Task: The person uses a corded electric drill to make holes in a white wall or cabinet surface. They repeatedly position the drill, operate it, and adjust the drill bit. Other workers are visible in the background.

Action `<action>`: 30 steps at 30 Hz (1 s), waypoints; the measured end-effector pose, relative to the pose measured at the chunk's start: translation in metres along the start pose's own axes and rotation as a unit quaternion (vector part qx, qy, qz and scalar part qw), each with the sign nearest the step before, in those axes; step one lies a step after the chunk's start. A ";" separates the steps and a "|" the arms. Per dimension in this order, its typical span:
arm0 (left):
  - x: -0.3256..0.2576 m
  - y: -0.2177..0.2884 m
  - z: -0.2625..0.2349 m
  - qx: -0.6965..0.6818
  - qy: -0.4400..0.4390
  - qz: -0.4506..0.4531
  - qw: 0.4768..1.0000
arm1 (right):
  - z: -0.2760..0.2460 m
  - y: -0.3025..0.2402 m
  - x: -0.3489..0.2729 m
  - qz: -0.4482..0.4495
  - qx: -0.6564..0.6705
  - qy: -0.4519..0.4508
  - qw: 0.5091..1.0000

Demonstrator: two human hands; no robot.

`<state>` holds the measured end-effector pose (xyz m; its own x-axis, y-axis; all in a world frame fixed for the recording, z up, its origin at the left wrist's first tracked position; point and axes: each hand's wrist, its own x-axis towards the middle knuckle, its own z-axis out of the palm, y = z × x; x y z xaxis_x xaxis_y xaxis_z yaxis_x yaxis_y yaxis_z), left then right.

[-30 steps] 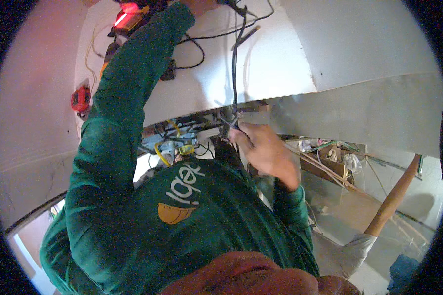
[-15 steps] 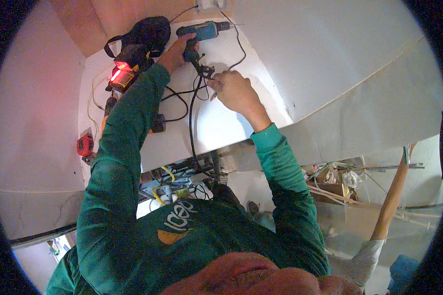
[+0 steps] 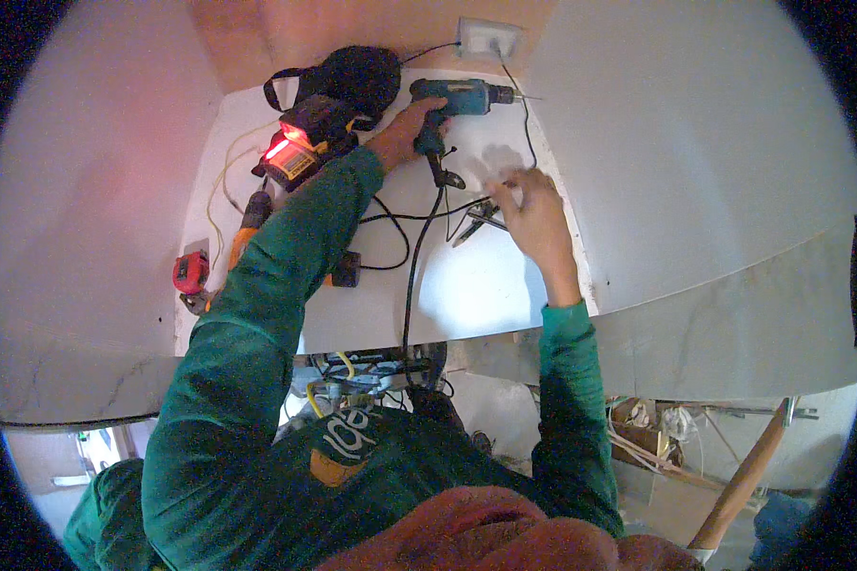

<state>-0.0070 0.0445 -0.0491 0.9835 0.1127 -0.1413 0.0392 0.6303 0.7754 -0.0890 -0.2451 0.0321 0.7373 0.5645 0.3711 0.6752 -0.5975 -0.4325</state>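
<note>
My left hand point(image 3: 405, 135) is closed around the grip of a teal corded drill point(image 3: 459, 97), which lies on its side on the white surface with a thin bit pointing right. A black cord runs from its handle toward me, with a small dark piece hanging by the cord near the grip. My right hand point(image 3: 539, 217) hovers just right of the cord, its thumb and fingers apart and slightly blurred. Beside its thumb lies a small dark metal tool point(image 3: 483, 219), partly in shadow; its kind I cannot make out.
Left of the drill are a black bag point(image 3: 357, 81), a device with glowing red light point(image 3: 293, 157), an orange-and-black drill point(image 3: 250, 224) partly behind my sleeve, and a red tape measure point(image 3: 190, 273). A wall socket point(image 3: 488, 40) has cords plugged in. Another person's arm point(image 3: 747, 476) shows at lower right.
The view has shifted, so the surface sits further right and lower. My right hand has moved away from the drill's cord and its fingers have opened. The left hand keeps its hold.
</note>
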 end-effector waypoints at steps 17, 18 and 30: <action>-0.060 0.019 0.034 0.229 -0.028 0.070 0.971 | 0.122 0.019 0.105 -0.016 0.348 -0.073 0.934; -0.063 0.023 0.039 0.212 -0.017 0.059 0.975 | 0.123 0.021 0.112 -0.019 0.364 -0.086 0.927; 0.006 0.004 0.009 0.164 -0.012 -0.053 0.985 | 0.131 0.032 0.111 -0.038 0.433 -0.068 0.898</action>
<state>0.0006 0.0414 -0.0412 0.9744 0.0396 -0.2214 0.1935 0.3545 0.9148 0.0116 -0.1269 -0.0486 0.6398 0.6848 0.3489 0.4099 0.0799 -0.9086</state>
